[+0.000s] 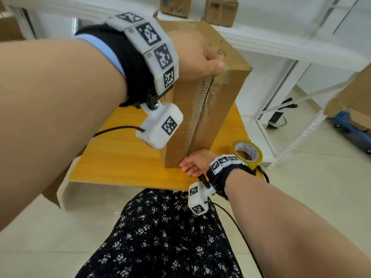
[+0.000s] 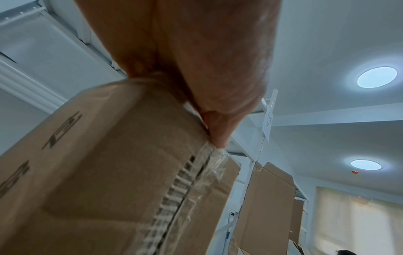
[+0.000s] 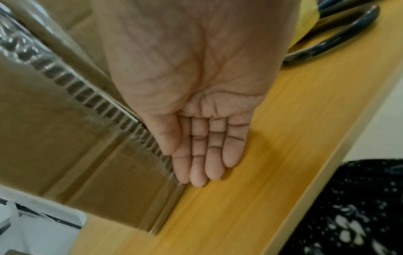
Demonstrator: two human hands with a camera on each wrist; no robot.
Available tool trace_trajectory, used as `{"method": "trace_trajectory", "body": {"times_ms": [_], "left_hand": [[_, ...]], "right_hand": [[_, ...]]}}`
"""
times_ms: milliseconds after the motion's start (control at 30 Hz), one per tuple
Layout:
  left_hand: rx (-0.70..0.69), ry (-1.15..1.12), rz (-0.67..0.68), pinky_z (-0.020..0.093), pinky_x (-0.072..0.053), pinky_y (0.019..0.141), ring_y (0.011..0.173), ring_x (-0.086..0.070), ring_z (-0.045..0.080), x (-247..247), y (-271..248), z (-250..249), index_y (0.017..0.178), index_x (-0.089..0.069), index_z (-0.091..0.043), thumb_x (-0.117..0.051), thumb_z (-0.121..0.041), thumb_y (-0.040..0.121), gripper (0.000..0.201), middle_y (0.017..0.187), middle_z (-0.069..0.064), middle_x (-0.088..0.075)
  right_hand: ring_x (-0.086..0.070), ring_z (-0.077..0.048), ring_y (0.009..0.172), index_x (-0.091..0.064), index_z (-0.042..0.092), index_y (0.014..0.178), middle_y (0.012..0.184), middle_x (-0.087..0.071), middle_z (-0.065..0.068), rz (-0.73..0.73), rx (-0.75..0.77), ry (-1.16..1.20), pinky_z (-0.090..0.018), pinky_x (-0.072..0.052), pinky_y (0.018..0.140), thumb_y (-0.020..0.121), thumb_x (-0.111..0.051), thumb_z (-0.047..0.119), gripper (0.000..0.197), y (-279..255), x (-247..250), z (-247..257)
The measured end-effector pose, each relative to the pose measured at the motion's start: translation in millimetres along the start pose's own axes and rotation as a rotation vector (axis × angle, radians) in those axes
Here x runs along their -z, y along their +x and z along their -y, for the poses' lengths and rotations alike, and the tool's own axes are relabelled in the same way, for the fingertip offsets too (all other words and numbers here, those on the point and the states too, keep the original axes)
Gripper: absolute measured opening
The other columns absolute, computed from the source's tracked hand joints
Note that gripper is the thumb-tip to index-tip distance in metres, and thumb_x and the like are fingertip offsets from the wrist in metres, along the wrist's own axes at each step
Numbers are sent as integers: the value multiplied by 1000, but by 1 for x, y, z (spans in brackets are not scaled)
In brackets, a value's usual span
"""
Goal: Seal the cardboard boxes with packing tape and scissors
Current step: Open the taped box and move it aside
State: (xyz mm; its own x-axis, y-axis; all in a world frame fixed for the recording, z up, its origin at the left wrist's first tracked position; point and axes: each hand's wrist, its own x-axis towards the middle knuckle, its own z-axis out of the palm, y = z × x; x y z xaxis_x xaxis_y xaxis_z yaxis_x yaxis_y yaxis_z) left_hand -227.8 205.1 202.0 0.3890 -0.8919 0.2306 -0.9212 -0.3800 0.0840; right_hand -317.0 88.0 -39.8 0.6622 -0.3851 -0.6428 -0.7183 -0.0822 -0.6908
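I am standing the cardboard box (image 1: pixel 202 93) on end on the yellow worktop (image 1: pixel 124 157), its taped seam facing me, so I judge I am turning it to reach a side that is not yet sealed. My left hand (image 1: pixel 197 57) is gripping the top edge, fingers curled over the far side and thumb pressing near the clear packing tape (image 2: pixel 214 165) at the upper corner; that grip is steadying the tall box against tipping. My right hand (image 1: pixel 193 162) is lying at the box's foot with its fingers straight and pressed together, holding nothing, its edge touching the lower end of the seam, probably to guide the pivot.

The tape roll (image 1: pixel 248 154) is standing just behind my right wrist, ready within reach. The head view is showing the whole arrangement but almost hiding the scissors (image 3: pixel 340 36); only the right wrist view is showing their dark handles lying beside the roll. The left wrist view alone is revealing printed marks on the box's side and the wrinkled tape wrapping over the corner, plus more boxes (image 2: pixel 268 207) on white shelving beyond.
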Motion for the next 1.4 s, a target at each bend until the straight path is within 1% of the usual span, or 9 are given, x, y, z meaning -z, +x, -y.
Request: {"method": "trace_trajectory", "body": {"times_ms": [167, 300, 433, 767, 967, 1067, 1200, 1300, 1400], "left_hand": [[-31, -43, 62, 31, -36, 101, 127, -49, 16, 7, 0, 4, 141, -47, -39, -32, -59, 98, 50, 144, -12, -49], [-2, -73, 74, 27, -32, 92, 129, -47, 17, 10, 1, 7, 140, -46, -41, -34, -59, 97, 48, 145, -12, -47], [4, -89, 93, 24, -31, 93, 130, -47, 17, 12, 3, 6, 139, -49, -39, -37, -58, 97, 48, 145, -11, -47], [37, -106, 116, 31, -36, 101, 125, -50, 20, 14, -4, 6, 140, -47, -42, -28, -54, 101, 45, 142, -5, -52], [99, -394, -10, 24, -25, 106, 141, -34, 19, 27, -1, 4, 153, -12, -41, -32, -43, 104, 53, 156, -3, -31], [244, -554, -138, 27, -27, 107, 143, -30, 21, 25, -1, 16, 155, -7, -36, -39, -42, 102, 62, 161, 0, -18], [576, -606, -36, 46, -32, 113, 142, -31, 34, 18, -4, 38, 156, 2, -20, -46, -68, 88, 96, 159, 12, -22], [590, -852, 64, 55, -48, 92, 130, -43, 32, 9, -21, 40, 152, -13, -32, -68, -85, 51, 127, 147, 0, -39], [460, -952, 31, 53, -58, 68, 116, -55, 29, -14, -32, 36, 144, -5, -49, -90, -65, 33, 141, 136, -6, -46]], "right_hand": [[-59, -15, 60, -59, 15, 79, 75, -63, -5, -71, 9, -247, -24, -49, 57, 97, -57, 16, 19, -5, 8, 15], [-70, -23, 90, -69, -1, 108, 103, -72, -16, -80, 104, -398, -38, -58, 89, 95, -61, 16, 23, -49, 32, 59], [-59, -17, 70, -57, -11, 129, 102, -67, -30, -67, 224, -344, -24, -45, 67, 99, -48, 9, 37, -113, 53, 112], [-67, -21, 65, -70, 14, 59, 64, -71, -4, -822, 1013, -34, -41, -58, 71, 82, -53, 17, 29, -188, 78, 135], [-66, -30, 89, -68, 6, 82, 87, -70, -11, -984, 718, -53, -42, -54, 82, 88, -50, 24, 26, -195, 100, 164], [-63, -25, 94, -68, 9, 106, 103, -69, -12, -808, 558, -204, -36, -52, 85, 92, -55, 21, 22, -183, 95, 161], [-65, -29, 101, -53, 25, 88, 108, -66, -11, -641, 471, -30, -48, -57, 89, 93, -59, 17, 11, -176, 84, 159], [-64, -31, 104, -55, 22, 99, 114, -64, -13, -616, 475, 47, -53, -56, 90, 93, -58, 18, 8, -180, 81, 158], [-64, -22, 107, -41, 25, 140, 126, -60, -4, -545, 539, 131, -47, -55, 93, 86, -65, 55, 66, -176, 78, 147]]}}
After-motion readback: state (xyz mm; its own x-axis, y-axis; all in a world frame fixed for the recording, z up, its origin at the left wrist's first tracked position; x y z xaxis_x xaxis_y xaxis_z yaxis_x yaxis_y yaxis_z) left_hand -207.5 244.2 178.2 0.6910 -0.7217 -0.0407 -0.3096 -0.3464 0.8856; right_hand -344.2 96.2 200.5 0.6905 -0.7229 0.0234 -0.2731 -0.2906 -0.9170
